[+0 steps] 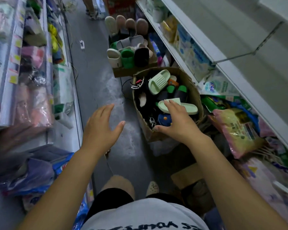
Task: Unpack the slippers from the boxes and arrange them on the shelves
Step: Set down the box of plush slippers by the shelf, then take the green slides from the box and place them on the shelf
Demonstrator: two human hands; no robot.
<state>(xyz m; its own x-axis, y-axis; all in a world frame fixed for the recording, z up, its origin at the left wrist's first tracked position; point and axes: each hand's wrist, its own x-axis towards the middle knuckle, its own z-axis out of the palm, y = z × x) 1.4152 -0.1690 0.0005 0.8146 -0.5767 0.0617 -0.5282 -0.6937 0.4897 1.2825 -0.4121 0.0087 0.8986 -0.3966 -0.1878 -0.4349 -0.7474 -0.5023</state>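
A brown cardboard box (194,93) stands on the floor of a shop aisle, full of mixed slippers. A pale green slipper (188,107) lies on top at the near side and another pale green slipper (159,81) lies sole up farther back. My right hand (176,121) hovers over the box with straight, spread fingers, its fingertips at the near pale green slipper. My left hand (103,126) is open above the bare floor left of the box and holds nothing. A second box (131,72) behind holds several more slippers.
Shelves (206,52) on the right carry packaged goods, with bags (239,130) piled below them. Shelves (15,63) on the left hold wrapped items. Several slippers (126,24) stand farther down the aisle. A person's feet (94,14) show at the far end. The grey floor (93,80) runs between.
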